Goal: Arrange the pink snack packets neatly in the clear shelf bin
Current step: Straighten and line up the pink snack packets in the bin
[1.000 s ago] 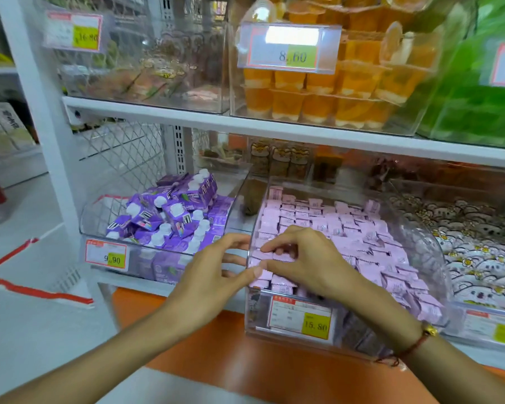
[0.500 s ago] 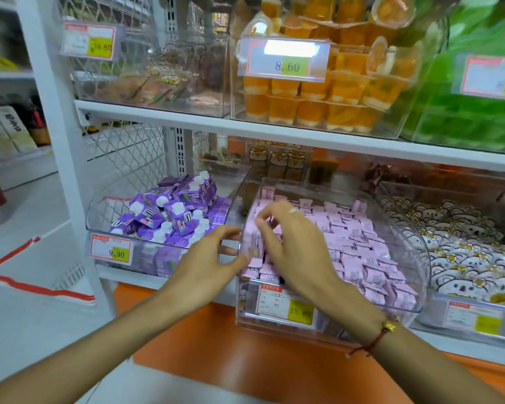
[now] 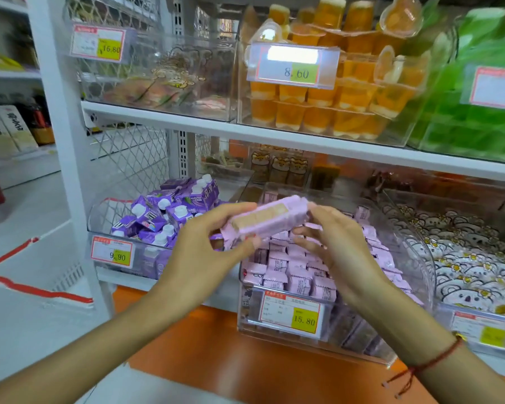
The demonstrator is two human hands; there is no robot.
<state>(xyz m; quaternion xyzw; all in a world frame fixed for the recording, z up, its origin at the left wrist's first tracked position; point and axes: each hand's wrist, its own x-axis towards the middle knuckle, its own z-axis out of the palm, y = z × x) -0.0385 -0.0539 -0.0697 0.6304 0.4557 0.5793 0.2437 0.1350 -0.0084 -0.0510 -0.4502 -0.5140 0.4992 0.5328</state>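
Both hands hold a row of pink packets (image 3: 267, 221) end to end above the clear bin (image 3: 414, 246): left hand (image 3: 204, 243) pinching its lower-left end, right hand (image 3: 336, 240) cupping the upper-right. Its long axis runs crosswise, over the bin's front-left corner.

Both hands held a row of pink packets (image 3: 267, 221) lifted above the clear bin (image 3: 420, 258), tilted up toward the right. The left hand (image 3: 207, 252) pinched the row's lower left end between thumb and fingers; the right hand (image 3: 337, 246) had its fingers curled against the upper right end. More pink packets (image 3: 292, 275) lay in rows in the bin below, behind a price tag (image 3: 292, 313) reading 15.80. Purple cartons (image 3: 164, 217) filled the bin to the left, and orange jelly cups (image 3: 333, 112) stood on the shelf above. A red cord bracelet (image 3: 429, 363) circled the right wrist.
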